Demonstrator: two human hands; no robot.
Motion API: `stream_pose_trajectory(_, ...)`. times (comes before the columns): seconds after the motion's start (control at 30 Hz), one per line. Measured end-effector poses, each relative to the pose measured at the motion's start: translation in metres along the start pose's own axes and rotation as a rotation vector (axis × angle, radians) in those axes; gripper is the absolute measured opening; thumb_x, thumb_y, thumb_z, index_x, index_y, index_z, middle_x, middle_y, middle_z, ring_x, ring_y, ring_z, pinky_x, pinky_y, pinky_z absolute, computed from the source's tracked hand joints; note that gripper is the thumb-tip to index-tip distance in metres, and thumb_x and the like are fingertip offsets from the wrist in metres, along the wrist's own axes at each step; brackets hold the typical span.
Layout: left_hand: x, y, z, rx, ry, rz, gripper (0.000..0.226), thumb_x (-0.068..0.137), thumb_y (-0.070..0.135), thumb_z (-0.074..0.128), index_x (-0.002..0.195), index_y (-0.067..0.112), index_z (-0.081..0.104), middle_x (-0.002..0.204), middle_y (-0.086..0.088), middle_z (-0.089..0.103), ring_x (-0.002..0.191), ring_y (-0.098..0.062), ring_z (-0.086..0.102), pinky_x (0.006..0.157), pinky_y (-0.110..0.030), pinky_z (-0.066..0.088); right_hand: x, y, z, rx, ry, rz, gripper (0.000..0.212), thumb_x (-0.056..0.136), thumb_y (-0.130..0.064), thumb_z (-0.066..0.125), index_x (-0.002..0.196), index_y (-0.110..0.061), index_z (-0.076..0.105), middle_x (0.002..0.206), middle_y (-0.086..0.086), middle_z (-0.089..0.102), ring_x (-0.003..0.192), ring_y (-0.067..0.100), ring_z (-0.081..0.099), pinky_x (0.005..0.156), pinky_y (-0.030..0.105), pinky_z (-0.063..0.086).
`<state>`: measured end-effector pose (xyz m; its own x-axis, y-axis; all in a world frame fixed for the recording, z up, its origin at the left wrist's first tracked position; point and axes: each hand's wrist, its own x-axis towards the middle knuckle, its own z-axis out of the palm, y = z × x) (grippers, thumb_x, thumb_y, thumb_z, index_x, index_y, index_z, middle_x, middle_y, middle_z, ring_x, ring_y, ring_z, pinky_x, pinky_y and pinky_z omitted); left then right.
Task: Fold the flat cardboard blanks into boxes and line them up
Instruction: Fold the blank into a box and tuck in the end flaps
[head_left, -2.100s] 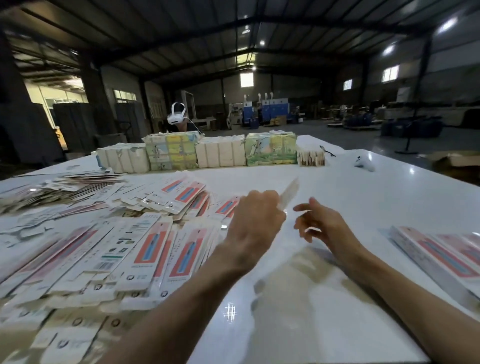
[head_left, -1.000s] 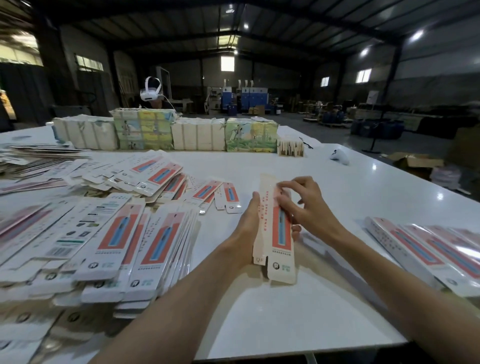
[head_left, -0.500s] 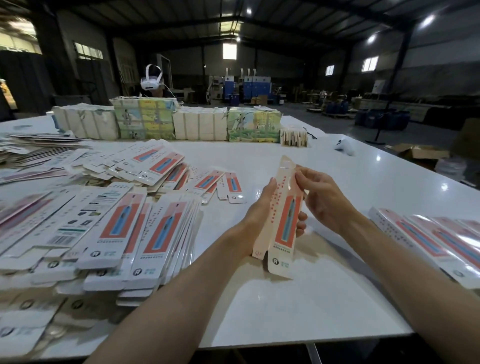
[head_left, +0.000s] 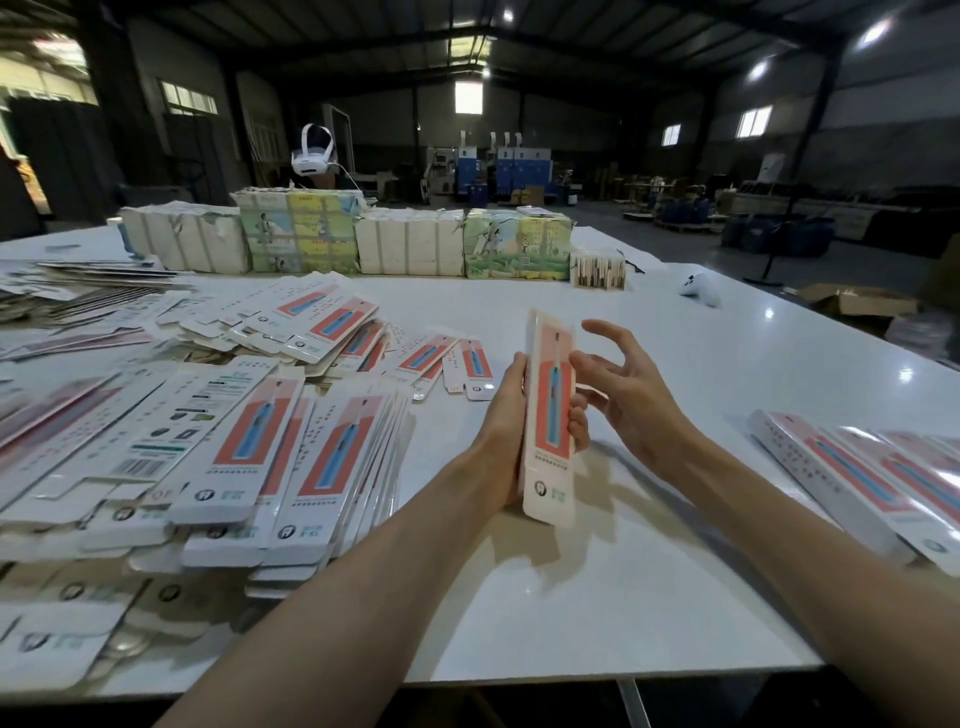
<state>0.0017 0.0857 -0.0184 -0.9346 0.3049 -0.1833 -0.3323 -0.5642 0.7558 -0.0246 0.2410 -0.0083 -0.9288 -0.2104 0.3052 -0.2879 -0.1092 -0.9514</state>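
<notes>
Head view: carton (head_left: 548, 415) held upright over table (head_left: 519, 597) middle.
L hand (head_left: 506, 431): wrapped round carton.
R hand (head_left: 623, 384): fingers spread, nothing held.
Next, prob.: top flap to be tucked w/ carton kept square.

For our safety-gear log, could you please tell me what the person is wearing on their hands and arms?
Nothing shows: the left hand and right hand are ungloved, with no ring visible. The left forearm and right forearm are bare to the frame edge, with no sleeve, watch or bracelet in view.
</notes>
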Motion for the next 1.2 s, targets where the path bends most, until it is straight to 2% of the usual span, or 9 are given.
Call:
stream_pose_trajectory(0.1,-0.001,-0.003,0.0,0.089,0.065,0.065,0.051,0.106,0.057,0.047,0.119,0.014,0.071,0.097,-0.019,0.075,0.086,-0.031,0.077,0.086,-0.046,0.064,0.0,-0.003,-0.003,0.026,0.02,-0.007,0.055,0.095,-0.036,0.072,0.142,-0.022,0.047,0.109,0.015,0.077,0.086,0.023,0.074,0.066,0.029,0.059)
stream_pose_trajectory(0.17,-0.001,-0.004,0.004,0.171,0.131,0.135,0.035,0.108,0.049,0.05,0.129,0.025,0.064,0.112,-0.022,0.075,0.102,-0.037,0.077,0.097,-0.055,0.06,0.001,-0.003,-0.006,-0.003,0.023,-0.013,0.056,0.091,-0.042,0.074,0.139,-0.025,0.049,0.113,0.014,0.077,0.093,0.027,0.075,0.074,0.037,0.06)
stream_pose_trajectory(0.27,0.004,-0.006,0.002,0.284,0.182,0.313,0.029,0.111,0.04,0.049,0.138,0.048,0.047,0.115,-0.018,0.073,0.101,-0.033,0.078,0.086,-0.05,0.065,0.003,0.002,-0.009,-0.055,0.031,-0.014,0.051,0.092,-0.045,0.072,0.136,-0.028,0.053,0.111,0.011,0.079,0.103,0.028,0.076,0.093,0.045,0.059)
stream_pose_trajectory(0.37,0.0,-0.005,0.003,0.309,0.129,0.34,0.034,0.109,0.055,0.042,0.143,0.053,0.047,0.125,-0.013,0.072,0.105,-0.033,0.077,0.09,-0.054,0.064,0.002,0.005,-0.008,-0.08,0.015,-0.021,0.045,0.097,-0.043,0.071,0.137,-0.028,0.056,0.107,0.013,0.078,0.095,0.026,0.076,0.08,0.037,0.057)
stream_pose_trajectory(0.47,0.0,-0.006,0.003,0.448,0.082,0.353,0.068,0.098,0.062,0.06,0.157,0.055,0.027,0.135,-0.001,0.066,0.106,-0.029,0.077,0.089,-0.051,0.064,0.001,0.005,-0.008,-0.077,0.004,-0.036,0.041,0.099,-0.041,0.072,0.137,-0.03,0.059,0.103,0.008,0.078,0.092,0.027,0.076,0.071,0.03,0.06)
stream_pose_trajectory(0.6,0.004,-0.012,-0.001,0.512,-0.006,0.349,0.115,0.081,0.023,0.092,0.156,0.061,0.013,0.137,-0.004,0.061,0.107,-0.029,0.076,0.087,-0.05,0.065,0.0,0.005,-0.009,-0.097,0.007,-0.054,0.037,0.097,-0.041,0.073,0.133,-0.034,0.066,0.111,0.007,0.078,0.105,0.03,0.077,0.085,0.043,0.065)
stream_pose_trajectory(0.8,0.002,-0.008,-0.009,0.657,0.043,0.378,0.1,0.083,0.014,0.086,0.144,0.06,0.021,0.12,-0.001,0.064,0.087,-0.015,0.078,0.06,-0.019,0.058,0.001,0.004,-0.012,-0.134,-0.034,-0.07,0.025,0.098,-0.034,0.074,0.119,-0.021,0.069,0.109,0.018,0.075,0.104,0.04,0.074,0.096,0.052,0.06)
stream_pose_trajectory(1.0,0.0,-0.01,-0.003,0.77,0.035,0.348,0.096,0.088,0.026,0.083,0.151,0.057,0.017,0.12,0.006,0.062,0.091,-0.016,0.076,0.061,-0.018,0.058,0.006,0.008,-0.014,-0.135,0.053,-0.081,0.025,0.105,-0.037,0.064,0.12,-0.018,0.063,0.105,0.011,0.077,0.099,0.033,0.076,0.087,0.043,0.062)
stream_pose_trajectory(1.2,-0.002,-0.015,-0.002,0.791,-0.06,0.264,0.093,0.088,0.025,0.085,0.152,0.052,0.023,0.128,-0.004,0.069,0.102,-0.024,0.078,0.084,-0.038,0.066,0.012,0.009,-0.027,-0.095,0.128,-0.016,0.019,0.107,-0.019,0.059,0.122,-0.015,0.07,0.097,0.007,0.08,0.095,0.031,0.078,0.076,0.028,0.062)
